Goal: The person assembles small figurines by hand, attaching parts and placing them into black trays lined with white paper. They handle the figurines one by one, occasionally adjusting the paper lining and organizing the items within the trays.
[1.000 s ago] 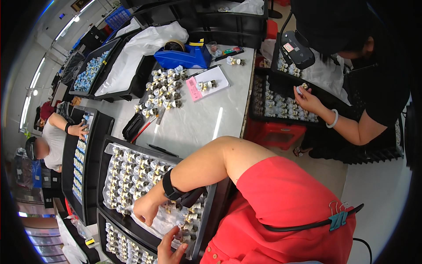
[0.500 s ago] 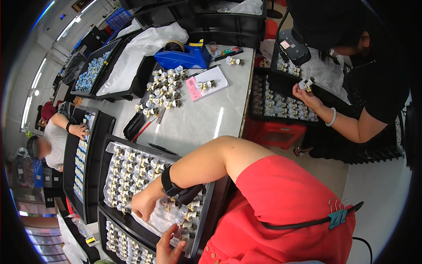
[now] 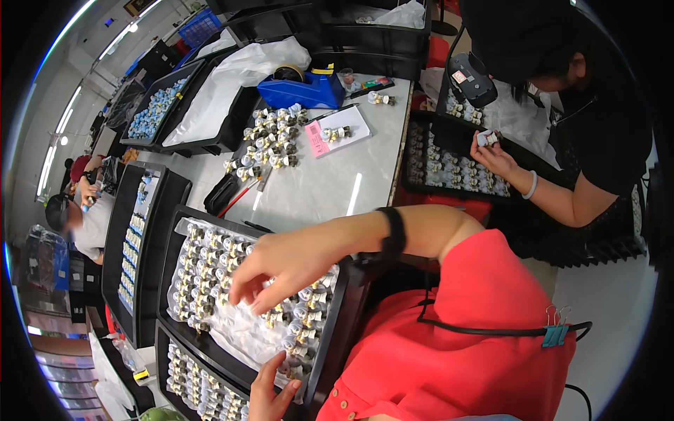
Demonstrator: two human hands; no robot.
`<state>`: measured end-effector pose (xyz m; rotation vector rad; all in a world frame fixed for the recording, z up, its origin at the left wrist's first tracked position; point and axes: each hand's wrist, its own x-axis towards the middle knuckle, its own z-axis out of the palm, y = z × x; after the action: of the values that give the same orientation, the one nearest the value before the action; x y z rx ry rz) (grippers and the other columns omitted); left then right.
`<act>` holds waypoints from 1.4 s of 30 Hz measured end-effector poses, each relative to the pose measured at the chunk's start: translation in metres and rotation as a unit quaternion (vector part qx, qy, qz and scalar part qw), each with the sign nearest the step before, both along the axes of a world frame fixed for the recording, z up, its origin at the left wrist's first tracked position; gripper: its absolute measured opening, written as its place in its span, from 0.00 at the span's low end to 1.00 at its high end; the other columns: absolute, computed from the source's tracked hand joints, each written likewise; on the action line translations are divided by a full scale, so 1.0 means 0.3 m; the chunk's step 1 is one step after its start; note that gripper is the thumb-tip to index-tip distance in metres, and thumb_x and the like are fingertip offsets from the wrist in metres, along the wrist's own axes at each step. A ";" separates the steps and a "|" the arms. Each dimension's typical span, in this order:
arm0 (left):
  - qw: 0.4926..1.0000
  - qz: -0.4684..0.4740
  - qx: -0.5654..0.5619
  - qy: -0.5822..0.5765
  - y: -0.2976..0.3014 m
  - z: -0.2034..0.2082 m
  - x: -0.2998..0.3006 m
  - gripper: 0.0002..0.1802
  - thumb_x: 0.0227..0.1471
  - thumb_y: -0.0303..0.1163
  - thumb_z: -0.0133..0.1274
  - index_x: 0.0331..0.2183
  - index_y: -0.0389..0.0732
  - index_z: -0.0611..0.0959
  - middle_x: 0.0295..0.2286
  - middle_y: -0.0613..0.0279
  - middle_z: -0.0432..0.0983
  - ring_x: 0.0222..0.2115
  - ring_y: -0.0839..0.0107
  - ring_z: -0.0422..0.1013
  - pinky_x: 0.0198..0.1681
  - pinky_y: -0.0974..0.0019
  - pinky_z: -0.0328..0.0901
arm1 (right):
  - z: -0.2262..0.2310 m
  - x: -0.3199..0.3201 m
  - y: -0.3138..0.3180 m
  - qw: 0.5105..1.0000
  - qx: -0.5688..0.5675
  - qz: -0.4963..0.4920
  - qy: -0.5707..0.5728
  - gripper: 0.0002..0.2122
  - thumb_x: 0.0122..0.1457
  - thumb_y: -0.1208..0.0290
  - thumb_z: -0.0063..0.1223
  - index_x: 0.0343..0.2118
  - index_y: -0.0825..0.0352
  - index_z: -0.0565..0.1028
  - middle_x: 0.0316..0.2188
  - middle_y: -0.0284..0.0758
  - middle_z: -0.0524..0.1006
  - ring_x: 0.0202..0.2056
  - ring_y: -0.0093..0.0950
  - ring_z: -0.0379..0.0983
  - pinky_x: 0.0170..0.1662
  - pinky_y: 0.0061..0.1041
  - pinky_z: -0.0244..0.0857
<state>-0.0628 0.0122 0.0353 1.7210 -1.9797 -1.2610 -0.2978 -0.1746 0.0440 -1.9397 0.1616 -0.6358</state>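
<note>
My right hand [image 3: 281, 266], a black band at its wrist, hangs over a black tray [image 3: 168, 245] of small figurines with bluish-white heads and dark bases. Its fingers curl downward; whatever is between their tips is hidden against the pale background. Rows of figurines [image 3: 193, 274] fill the tray's left part, and more figurines [image 3: 305, 316] line its right side. Clear plastic sheeting [image 3: 242, 337] shows bare between them. At the tray's near right corner is my left hand [image 3: 270, 393], thumb and forefinger apart, close to the nearest figurines.
A second tray of figurines [image 3: 203, 382] adjoins at the near left. On the table lie a figurine cluster [image 3: 270, 140], a notepad [image 3: 337, 133], a blue tape dispenser [image 3: 302, 91] and a black pouch [image 3: 221, 193]. At right a co-worker [image 3: 562, 161] holds a figurine; another person [image 3: 88, 224] works at left.
My right hand has risen from the bare plastic and shifted right and away from me. My left hand has barely moved. At left, the other person's hand has left their tray.
</note>
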 end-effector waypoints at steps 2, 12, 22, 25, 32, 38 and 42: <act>1.000 0.002 0.003 -0.001 0.002 0.000 -0.004 0.26 0.48 0.27 0.53 0.50 0.35 0.68 0.44 0.51 0.70 0.45 0.62 0.67 0.47 0.63 0.61 | -0.067 -0.081 0.025 0.998 0.046 -0.048 0.015 0.14 0.52 0.68 0.53 0.41 0.69 0.73 0.32 0.37 0.77 0.34 0.27 0.74 0.39 0.25 0.66; 0.999 0.013 0.016 -0.026 -0.008 -0.004 -0.017 0.27 0.47 0.25 0.54 0.51 0.36 0.68 0.43 0.54 0.71 0.43 0.65 0.68 0.45 0.65 0.62 | -0.256 -0.112 0.078 0.967 0.100 -0.231 -0.047 0.09 0.51 0.72 0.53 0.35 0.69 0.75 0.29 0.36 0.77 0.30 0.22 0.74 0.36 0.21 0.67; 0.999 0.019 0.034 -0.014 -0.021 0.000 -0.026 0.26 0.48 0.27 0.53 0.51 0.35 0.68 0.45 0.54 0.70 0.45 0.65 0.67 0.47 0.65 0.61 | -0.278 -0.091 0.099 0.949 0.021 -0.300 -0.090 0.06 0.51 0.74 0.52 0.31 0.68 0.75 0.28 0.35 0.76 0.30 0.25 0.75 0.33 0.22 0.67; 0.996 0.054 0.077 0.008 -0.018 -0.010 -0.015 0.27 0.49 0.27 0.53 0.51 0.36 0.68 0.45 0.54 0.70 0.45 0.66 0.67 0.47 0.65 0.61 | -0.282 -0.095 0.097 0.950 0.007 -0.301 -0.088 0.06 0.52 0.74 0.52 0.33 0.67 0.75 0.28 0.34 0.76 0.30 0.24 0.74 0.31 0.21 0.66; 0.996 0.029 0.038 -0.071 -0.017 -0.023 0.015 0.26 0.49 0.25 0.52 0.52 0.37 0.68 0.43 0.56 0.71 0.33 0.73 0.69 0.38 0.69 0.64 | -0.282 -0.094 0.094 0.946 0.011 -0.302 -0.119 0.05 0.50 0.74 0.52 0.30 0.68 0.74 0.25 0.36 0.75 0.27 0.27 0.73 0.29 0.23 0.66; 0.992 0.038 0.086 -0.087 -0.044 -0.002 0.009 0.28 0.48 0.23 0.52 0.52 0.37 0.66 0.45 0.56 0.69 0.35 0.74 0.68 0.36 0.71 0.63 | -0.309 -0.079 0.084 0.941 0.005 -0.295 -0.163 0.04 0.49 0.75 0.52 0.28 0.69 0.74 0.24 0.37 0.75 0.26 0.29 0.73 0.29 0.24 0.66; 0.993 0.087 0.074 -0.041 -0.070 0.023 -0.004 0.28 0.49 0.24 0.51 0.53 0.37 0.66 0.47 0.54 0.68 0.49 0.67 0.62 0.49 0.66 0.57 | -0.310 -0.077 0.084 0.940 0.004 -0.296 -0.168 0.04 0.49 0.75 0.52 0.27 0.68 0.74 0.24 0.36 0.75 0.26 0.30 0.73 0.30 0.25 0.66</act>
<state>-0.0639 -0.0088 0.0423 1.9981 -1.7718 -1.3255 -0.3208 -0.1494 -0.0491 -1.7355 0.5424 -1.3469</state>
